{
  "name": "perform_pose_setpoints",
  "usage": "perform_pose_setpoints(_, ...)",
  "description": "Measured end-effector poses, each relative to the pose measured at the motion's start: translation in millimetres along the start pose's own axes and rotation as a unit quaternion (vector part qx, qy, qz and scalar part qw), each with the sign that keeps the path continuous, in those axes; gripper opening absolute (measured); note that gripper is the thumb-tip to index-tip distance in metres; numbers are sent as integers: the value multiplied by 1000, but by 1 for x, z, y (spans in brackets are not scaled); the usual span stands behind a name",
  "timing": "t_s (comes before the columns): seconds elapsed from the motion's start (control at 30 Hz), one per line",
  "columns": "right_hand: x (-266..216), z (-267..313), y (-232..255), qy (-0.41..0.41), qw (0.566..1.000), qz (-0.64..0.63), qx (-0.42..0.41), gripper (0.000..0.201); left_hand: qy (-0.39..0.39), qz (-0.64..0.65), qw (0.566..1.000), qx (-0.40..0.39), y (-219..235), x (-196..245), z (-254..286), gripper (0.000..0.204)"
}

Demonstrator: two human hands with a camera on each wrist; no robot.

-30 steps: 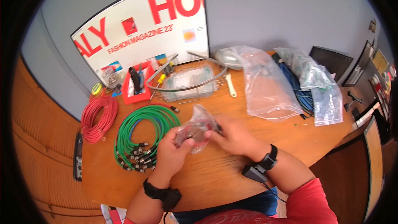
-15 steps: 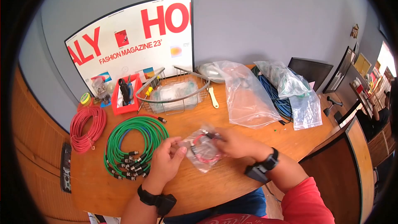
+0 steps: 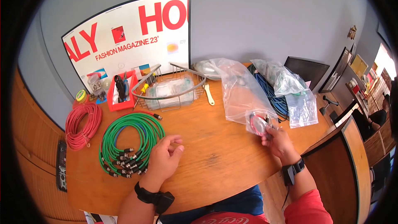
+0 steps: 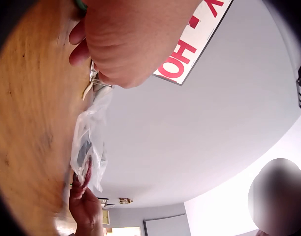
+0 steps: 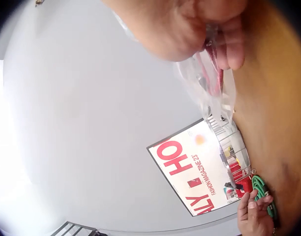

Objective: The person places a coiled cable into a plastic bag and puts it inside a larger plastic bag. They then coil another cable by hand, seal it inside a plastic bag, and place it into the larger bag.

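My right hand (image 3: 280,144) pinches a small clear plastic bag (image 3: 258,123) with a coiled red cable inside, dark at its ends. It holds the bag at the right of the table, overlapping the lower edge of a large clear zip bag (image 3: 237,95) in the head view. Red cable shows through the small bag (image 5: 212,78) beyond the fingers in the right wrist view. My left hand (image 3: 165,157) holds nothing, its fingers loosely bent, just right of a coil of green cables (image 3: 107,141) with metal-tipped black connectors.
A red cable coil (image 3: 74,130) lies at the far left. Behind stand a red tool bin (image 3: 117,106), a wire basket (image 3: 174,99) with plastic packs and a poster (image 3: 124,33). A white-handled tool (image 3: 209,95) lies beside the basket. Blue cables (image 3: 269,91) and more bags lie at the back right.
The right hand has carried the small bag with the red cable from the middle of the table to the right. My left hand has let go of it and stays near the green coil.
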State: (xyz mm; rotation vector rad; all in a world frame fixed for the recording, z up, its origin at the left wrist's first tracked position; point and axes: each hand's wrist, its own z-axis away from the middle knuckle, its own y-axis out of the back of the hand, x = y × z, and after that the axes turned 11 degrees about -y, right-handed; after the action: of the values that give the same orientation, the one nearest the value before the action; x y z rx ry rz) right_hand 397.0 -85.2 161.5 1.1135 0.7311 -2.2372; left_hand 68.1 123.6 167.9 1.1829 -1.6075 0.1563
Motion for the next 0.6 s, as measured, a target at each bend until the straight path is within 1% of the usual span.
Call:
perform_pose_setpoints(0.07,-3,-15,-16,44,997,-59,19,13,-1,1,1000,4,1,-3,0,28)
perform_pose_setpoints(0.1,-7,-21,-23,67,995,-70,3,14,1,4,1000,9,1,-4,0,28)
perform_pose_setpoints(0.13,-11,-27,-31,68,995,-68,0,14,1,3,1000,12,2,-4,0,28)
perform_pose_setpoints(0.2,-19,-43,-42,42,996,-84,-1,16,0,5,1000,13,2,-2,0,28)
perform_pose_setpoints(0.23,-22,-54,-45,61,995,-79,-8,19,1,5,1000,16,1,-1,1,28)
perform_pose_setpoints(0.27,-27,-63,-51,60,995,-78,-11,19,5,1,1000,5,1,2,1,27)
perform_pose_setpoints(0.33,-37,-81,-61,118,985,-118,-32,24,8,-4,1000,-5,0,4,0,27)
perform_pose_setpoints(0.37,-32,-117,-52,141,974,-171,-44,26,5,-2,1000,-9,0,5,0,27)
perform_pose_setpoints(0.4,-35,-127,-55,140,974,-170,-46,26,2,1,1000,-13,0,6,0,26)
perform_pose_setpoints(0.47,-44,-142,-64,122,968,-219,-25,29,1,2,1000,-11,1,5,0,27)
perform_pose_setpoints(0.53,-53,-180,-58,113,973,-199,-29,26,4,4,1000,-7,1,3,1,27)
perform_pose_setpoints(0.6,-63,-213,-55,102,978,-180,-31,23,-19,-2,1000,-3,0,1,1,27)
